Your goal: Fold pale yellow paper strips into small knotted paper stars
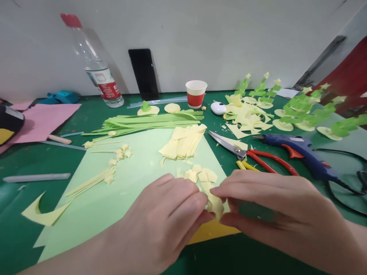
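At the lower middle, a folded pale yellow paper piece (214,204) lies between my hands. My left hand (172,214) is closed, its thumb and curled fingers pinching the piece's left side. From the right, my right hand (275,210) holds the same piece with thumb and fingertips. Small folded yellow pieces (191,175) lie just beyond my fingers on a light green sheet (134,179). Behind them rests a stack of yellow strips (183,141). Thin rolled yellow strips (91,181) with small stars are on the sheet's left part.
Red-handled scissors (237,151) and a blue glue gun (301,152) lie at the right. Green strips (149,121), a red-and-white cup (196,93), a phone (143,74) and a bottle (100,72) are behind. Paper plants (309,107) stand at the far right.
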`<state>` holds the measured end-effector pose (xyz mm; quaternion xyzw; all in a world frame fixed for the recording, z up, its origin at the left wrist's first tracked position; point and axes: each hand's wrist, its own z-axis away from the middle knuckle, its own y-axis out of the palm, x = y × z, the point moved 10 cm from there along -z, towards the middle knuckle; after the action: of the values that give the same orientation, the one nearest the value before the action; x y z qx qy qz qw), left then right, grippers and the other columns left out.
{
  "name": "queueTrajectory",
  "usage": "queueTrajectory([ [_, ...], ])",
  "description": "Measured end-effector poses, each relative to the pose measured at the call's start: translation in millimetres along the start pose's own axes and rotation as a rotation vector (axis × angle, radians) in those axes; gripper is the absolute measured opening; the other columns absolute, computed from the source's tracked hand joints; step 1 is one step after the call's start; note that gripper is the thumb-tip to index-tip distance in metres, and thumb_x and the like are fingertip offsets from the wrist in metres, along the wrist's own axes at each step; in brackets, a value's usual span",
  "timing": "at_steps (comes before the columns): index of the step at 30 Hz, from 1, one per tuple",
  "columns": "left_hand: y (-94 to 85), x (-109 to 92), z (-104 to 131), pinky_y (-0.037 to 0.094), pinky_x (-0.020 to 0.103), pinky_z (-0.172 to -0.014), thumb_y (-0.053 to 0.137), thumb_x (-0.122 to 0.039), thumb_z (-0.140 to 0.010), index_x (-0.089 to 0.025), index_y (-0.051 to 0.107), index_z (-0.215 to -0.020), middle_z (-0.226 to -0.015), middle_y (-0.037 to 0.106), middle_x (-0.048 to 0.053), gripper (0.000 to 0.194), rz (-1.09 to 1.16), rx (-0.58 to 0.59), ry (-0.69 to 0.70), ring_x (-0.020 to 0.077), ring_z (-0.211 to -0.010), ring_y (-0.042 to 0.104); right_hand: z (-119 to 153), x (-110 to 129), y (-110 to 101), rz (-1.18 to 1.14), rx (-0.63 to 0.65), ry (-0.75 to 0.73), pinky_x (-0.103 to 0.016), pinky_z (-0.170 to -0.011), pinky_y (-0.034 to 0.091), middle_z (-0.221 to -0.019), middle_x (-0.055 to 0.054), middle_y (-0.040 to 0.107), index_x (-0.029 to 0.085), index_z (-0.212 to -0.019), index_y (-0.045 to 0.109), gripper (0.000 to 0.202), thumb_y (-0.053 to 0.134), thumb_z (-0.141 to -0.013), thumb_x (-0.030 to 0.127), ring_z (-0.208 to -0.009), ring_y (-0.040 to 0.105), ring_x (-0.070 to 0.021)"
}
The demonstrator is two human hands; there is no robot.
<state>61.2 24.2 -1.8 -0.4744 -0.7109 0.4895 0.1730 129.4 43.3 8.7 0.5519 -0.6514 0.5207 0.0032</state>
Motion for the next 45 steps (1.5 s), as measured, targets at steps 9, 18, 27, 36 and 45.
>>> queueTrajectory([
  [9,2.6,2,4,0.031,0.027,-0.048,0.032,-0.009,-0.089,-0.017,0.045,-0.084,-0.067,0.056,0.0,0.016,-0.014,-0.006,-0.019,0.0128,-0.055,0.042,3,5,11,0.123,0.054,-0.013,-0.022,-0.057,0.055,-0.076,-0.003,0.066,0.026,-0.09,0.066,0.015,0.054,-0.086,0.033,-0.071,0.066,-0.0171],
  [18,-2.5,-4,6,0.025,0.031,-0.048,0.039,-0.004,-0.072,-0.019,0.046,-0.076,-0.059,0.054,-0.001,0.017,0.073,-0.023,0.041,0.0134,-0.05,0.037,8,8,12,0.125,0.077,-0.033,-0.022,-0.057,0.056,-0.076,-0.002,0.065,0.027,-0.089,0.065,0.016,0.05,-0.088,0.033,-0.069,0.065,-0.0172],
  [27,-4.3,1,1,0.032,0.029,-0.056,0.041,-0.004,-0.08,-0.021,0.05,-0.077,-0.062,0.056,-0.003,0.019,0.201,0.065,0.014,0.0131,-0.055,0.044,-4,22,8,-0.129,0.214,-0.153,-0.013,-0.065,0.052,-0.08,-0.007,0.068,0.007,-0.098,0.062,0.018,0.05,-0.085,0.011,-0.068,0.063,-0.011],
  [36,-3.3,0,0,0.033,0.027,-0.059,0.04,-0.02,-0.091,-0.019,0.048,-0.082,-0.067,0.059,-0.004,0.013,0.127,0.036,0.015,0.0113,-0.055,0.047,0,3,2,-0.088,0.1,-0.002,-0.012,-0.057,0.05,-0.071,0.001,0.065,0.015,-0.083,0.06,0.01,0.067,-0.076,0.016,-0.06,0.06,-0.0067],
  [45,8.9,0,3,0.028,0.028,-0.062,0.038,-0.012,-0.09,-0.02,0.047,-0.072,-0.06,0.052,-0.006,0.022,0.07,0.084,0.029,0.0108,-0.055,0.042,-1,16,10,0.075,0.124,-0.076,-0.016,-0.046,0.047,-0.062,0.0,0.06,0.018,-0.066,0.059,0.026,0.049,-0.089,0.024,-0.05,0.054,-0.0088],
])
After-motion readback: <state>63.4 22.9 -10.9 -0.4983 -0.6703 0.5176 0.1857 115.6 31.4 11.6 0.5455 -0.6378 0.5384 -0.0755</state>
